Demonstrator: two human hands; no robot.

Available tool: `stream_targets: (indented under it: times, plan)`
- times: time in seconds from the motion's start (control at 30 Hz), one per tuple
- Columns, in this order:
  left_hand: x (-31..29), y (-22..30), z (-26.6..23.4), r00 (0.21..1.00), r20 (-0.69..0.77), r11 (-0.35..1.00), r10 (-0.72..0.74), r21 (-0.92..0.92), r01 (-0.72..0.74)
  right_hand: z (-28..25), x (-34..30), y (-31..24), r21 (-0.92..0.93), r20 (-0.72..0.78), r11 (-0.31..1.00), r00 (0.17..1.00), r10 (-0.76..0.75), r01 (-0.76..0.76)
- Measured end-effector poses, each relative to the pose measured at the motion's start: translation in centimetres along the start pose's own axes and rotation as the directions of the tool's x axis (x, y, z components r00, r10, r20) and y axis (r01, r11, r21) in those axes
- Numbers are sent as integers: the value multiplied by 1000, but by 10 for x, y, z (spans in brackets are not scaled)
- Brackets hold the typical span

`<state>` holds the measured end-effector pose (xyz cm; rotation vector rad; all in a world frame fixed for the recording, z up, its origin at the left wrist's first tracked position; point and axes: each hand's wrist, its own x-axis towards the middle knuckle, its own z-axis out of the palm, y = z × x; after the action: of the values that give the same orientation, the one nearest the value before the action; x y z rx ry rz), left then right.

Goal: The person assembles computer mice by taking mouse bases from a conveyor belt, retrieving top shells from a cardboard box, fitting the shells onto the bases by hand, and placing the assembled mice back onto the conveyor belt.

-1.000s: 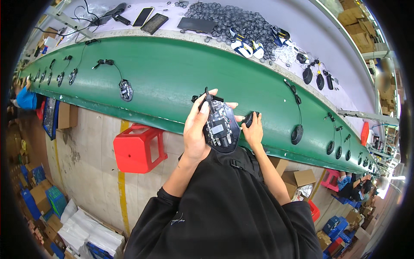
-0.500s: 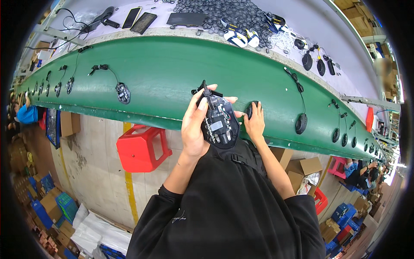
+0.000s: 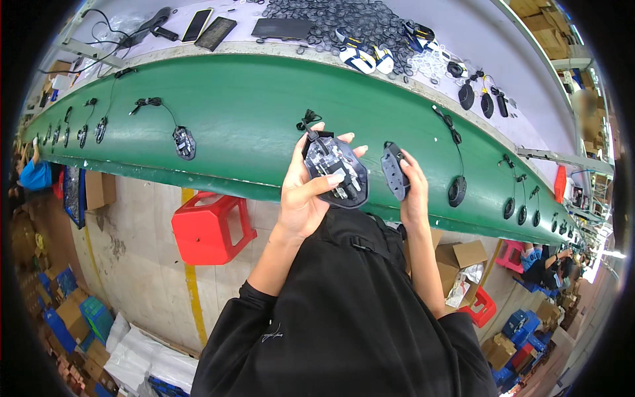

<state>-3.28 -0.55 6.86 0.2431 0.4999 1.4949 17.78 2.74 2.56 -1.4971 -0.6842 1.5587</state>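
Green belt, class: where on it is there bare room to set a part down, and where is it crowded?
The green belt lies bare between the open mouse base at left and the left hand, and again between the right hand and the black mouse. It is crowded on the grey bench behind, around the heap of black rings.

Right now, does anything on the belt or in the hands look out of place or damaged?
Nothing looks damaged. The left hand holds an open mouse base with its circuit board bare; the right hand holds the dark top shell apart. Another open mouse lies alone on the green belt.
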Motion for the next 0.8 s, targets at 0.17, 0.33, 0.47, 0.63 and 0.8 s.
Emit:
stream_targets:
  times: [0.17,0.33,0.47,0.63,0.8]
  plan:
    - [4,-3,-1,999,39,997,-24,75,21,36,-50,-49,-335,136,794,860,-492,507]
    - [7,-2,4,999,-18,999,-39,30,39,56,-68,-59,-470,347,495,669,-657,731]
    - [7,-6,0,997,-63,995,-32,90,38,55,-68,-50,-468,323,559,722,-612,684]
    - [4,-2,4,997,-70,995,-19,101,27,49,-71,-43,-433,253,701,823,-508,566]
    - [3,-3,3,997,-70,981,20,192,-7,57,-78,-49,-506,331,549,737,-589,666]
